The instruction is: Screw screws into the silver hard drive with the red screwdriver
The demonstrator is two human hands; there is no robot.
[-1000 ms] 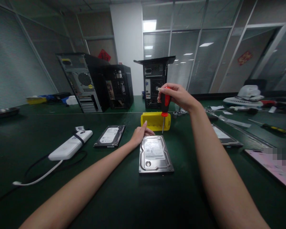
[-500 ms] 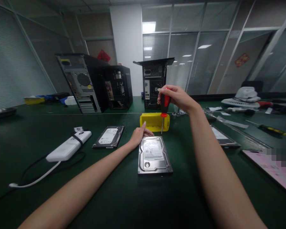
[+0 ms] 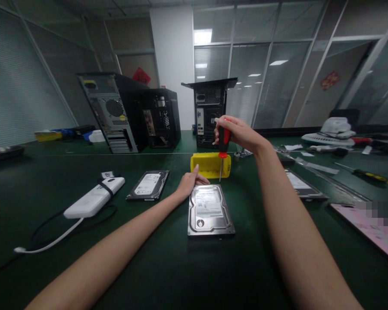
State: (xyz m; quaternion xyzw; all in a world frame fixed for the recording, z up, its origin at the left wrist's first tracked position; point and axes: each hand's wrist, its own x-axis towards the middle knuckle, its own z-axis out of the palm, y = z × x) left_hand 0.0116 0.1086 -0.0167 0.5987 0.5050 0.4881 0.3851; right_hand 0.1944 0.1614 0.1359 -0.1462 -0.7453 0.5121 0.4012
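Observation:
A silver hard drive [image 3: 210,211] with a white label lies flat on the green table in front of me. My left hand [image 3: 188,183] holds it at the far left corner, fingers bent along the far edge and thumb raised. In my right hand [image 3: 234,131] is a red and black screwdriver [image 3: 224,140], gripped by its handle and nearly upright. Its shaft points down to the drive's far edge, near the far right corner; whether the tip touches a screw is too small to tell. A yellow tray [image 3: 207,165] sits just behind the drive.
Another hard drive [image 3: 148,185] and a white power strip [image 3: 95,198] lie to the left. On the right are a third drive [image 3: 302,185], a yellow and black screwdriver [image 3: 370,175] and a pink panel [image 3: 362,224]. Computer cases [image 3: 129,112] stand at the back.
The view has shifted very slightly. Both hands, the screwdriver and the hard drive keep nearly the same places.

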